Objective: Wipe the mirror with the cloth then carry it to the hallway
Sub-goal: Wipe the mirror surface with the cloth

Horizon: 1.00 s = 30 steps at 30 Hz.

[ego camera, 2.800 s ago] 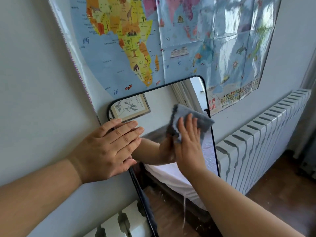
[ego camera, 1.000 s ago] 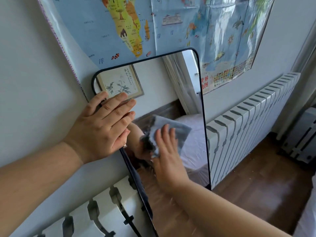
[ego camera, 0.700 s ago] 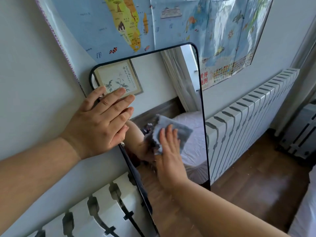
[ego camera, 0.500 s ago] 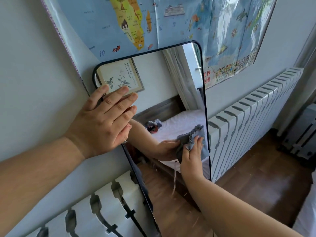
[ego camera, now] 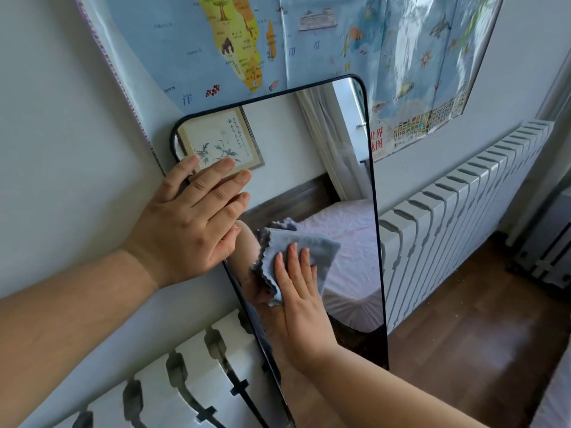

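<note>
A tall mirror (ego camera: 312,156) with a thin black frame and rounded corners leans against the wall. It reflects a bed, a curtain and a framed picture. My left hand (ego camera: 191,220) lies flat with fingers spread over the mirror's upper left edge, bracing it. My right hand (ego camera: 298,304) presses a grey-blue cloth (ego camera: 296,254) flat against the glass, left of centre and just below my left hand. The cloth's scalloped edge sticks out beyond my fingers.
A world map poster (ego camera: 309,41) hangs on the wall behind the mirror's top. White radiators run along the wall to the right (ego camera: 463,217) and at lower left (ego camera: 173,390). Dark wooden floor (ego camera: 479,341) lies at the right, with another white object (ego camera: 547,257) at the far right.
My right hand has swept the cloth from the mirror's right edge back to the left side of the glass. My left hand has stayed on the frame.
</note>
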{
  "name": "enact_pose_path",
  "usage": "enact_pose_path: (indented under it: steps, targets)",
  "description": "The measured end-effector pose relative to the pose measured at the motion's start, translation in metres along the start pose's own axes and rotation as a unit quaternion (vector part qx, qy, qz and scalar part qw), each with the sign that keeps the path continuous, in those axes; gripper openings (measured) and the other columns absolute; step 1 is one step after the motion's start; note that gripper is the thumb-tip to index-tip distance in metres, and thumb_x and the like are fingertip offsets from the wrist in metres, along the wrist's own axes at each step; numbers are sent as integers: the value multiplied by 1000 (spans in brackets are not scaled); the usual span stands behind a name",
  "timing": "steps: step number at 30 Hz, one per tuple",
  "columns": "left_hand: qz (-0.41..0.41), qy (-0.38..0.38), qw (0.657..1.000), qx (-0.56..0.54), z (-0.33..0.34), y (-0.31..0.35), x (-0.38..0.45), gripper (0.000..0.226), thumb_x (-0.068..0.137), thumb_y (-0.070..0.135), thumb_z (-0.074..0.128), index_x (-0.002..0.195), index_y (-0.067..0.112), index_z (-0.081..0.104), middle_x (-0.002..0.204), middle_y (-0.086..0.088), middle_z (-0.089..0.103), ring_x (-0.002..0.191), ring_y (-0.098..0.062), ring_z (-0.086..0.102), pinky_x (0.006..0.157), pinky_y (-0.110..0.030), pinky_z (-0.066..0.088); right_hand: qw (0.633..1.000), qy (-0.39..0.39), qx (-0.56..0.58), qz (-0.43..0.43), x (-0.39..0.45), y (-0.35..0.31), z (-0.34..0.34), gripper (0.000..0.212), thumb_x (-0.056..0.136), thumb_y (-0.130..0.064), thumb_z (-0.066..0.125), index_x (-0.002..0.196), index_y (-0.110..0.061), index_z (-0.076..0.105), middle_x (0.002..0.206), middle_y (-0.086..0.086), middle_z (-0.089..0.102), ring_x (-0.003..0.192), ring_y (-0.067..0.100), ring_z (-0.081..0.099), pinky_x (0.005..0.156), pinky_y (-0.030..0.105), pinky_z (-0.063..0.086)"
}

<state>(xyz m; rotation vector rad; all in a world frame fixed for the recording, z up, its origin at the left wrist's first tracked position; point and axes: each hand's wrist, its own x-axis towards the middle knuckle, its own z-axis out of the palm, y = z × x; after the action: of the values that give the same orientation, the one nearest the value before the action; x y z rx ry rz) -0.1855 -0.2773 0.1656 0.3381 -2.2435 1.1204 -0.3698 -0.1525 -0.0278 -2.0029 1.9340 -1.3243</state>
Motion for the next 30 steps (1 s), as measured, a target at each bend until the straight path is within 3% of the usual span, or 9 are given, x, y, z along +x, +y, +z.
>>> enact_pose_path:
  steps: [3,6,9,14,17,21,24,27,30]
  targets:
    - [4,0,1000,7,0,0,0,44,105,32,66,140,8,75,169,-15,58,161,-40,50,127,-71,39,982,17,104,157,-14,18,5,68,114,-32,34,165,-51,-6,176,-23,-26,164,6,-22,135,41,-9]
    - [5,-2,1000,10,-2,0,0,45,105,33,65,141,7,75,169,-16,58,161,-40,50,128,-70,37,948,30,165,272,-13,25,3,65,117,-27,36,166,-44,-2,173,-25,-26,162,1,-25,136,46,-1]
    - [0,-7,1000,9,-2,1,0,44,106,32,64,141,7,75,168,-16,59,160,-40,51,128,-71,37,979,-2,121,162,-7,1,-4,66,113,-40,32,170,-44,-2,171,-31,-31,162,2,-27,134,42,-10]
    - [-2,-17,1000,7,-2,2,-1,46,108,33,62,143,6,73,171,-16,55,163,-40,47,131,-69,33,998,-15,10,-68,3,-29,-3,76,110,-33,46,173,-40,3,183,-8,-11,168,28,-11,135,50,-7]
    - [-1,-15,1000,10,-2,2,0,45,107,33,63,142,7,74,171,-15,56,163,-39,48,131,-69,33,999,-21,-16,-42,-5,-13,1,78,111,-30,49,173,-37,3,182,-8,-16,168,25,-14,134,43,-11]
    - [-3,-14,1000,17,-2,3,0,45,106,33,64,141,6,74,170,-16,57,162,-40,48,130,-71,35,985,-22,77,154,-25,24,8,68,111,-46,34,166,-48,-6,173,-19,-31,162,7,-28,135,43,-9]
    - [-10,-12,1000,18,-2,5,0,45,106,31,65,141,6,74,170,-17,57,162,-40,48,128,-73,36,956,1,135,259,-33,34,10,66,117,-32,38,160,-52,-8,169,-25,-33,161,3,-29,136,47,-1]
    - [-13,-11,1000,18,-3,8,2,44,106,30,64,140,5,75,168,-17,59,160,-41,50,127,-74,37,967,-20,128,218,-33,19,8,67,116,-32,39,163,-48,-6,169,-28,-34,161,4,-29,136,45,-4]
    - [-11,-20,999,23,-5,8,1,44,106,31,63,140,5,75,168,-17,59,161,-41,50,128,-73,36,995,-53,75,45,-30,-14,6,74,109,-38,39,170,-43,-4,178,-21,-25,165,17,-25,132,46,-8]
